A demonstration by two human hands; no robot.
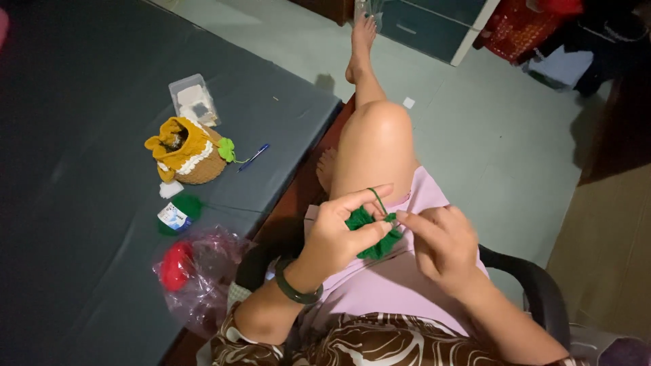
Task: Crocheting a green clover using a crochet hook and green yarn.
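Both hands are working over your lap: left hand [339,234] pinching green crochet [369,234], yarn [377,200] tensioned over its finger; right hand [441,247] closing on its edge.

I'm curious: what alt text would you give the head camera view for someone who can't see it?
A seated person's left hand and right hand work a small green crochet piece over their lap, green yarn looped over the left forefinger. On the dark table beside them lie a yellow-and-tan crocheted pouch, a green yarn ball, a blue pen and a plastic bag.
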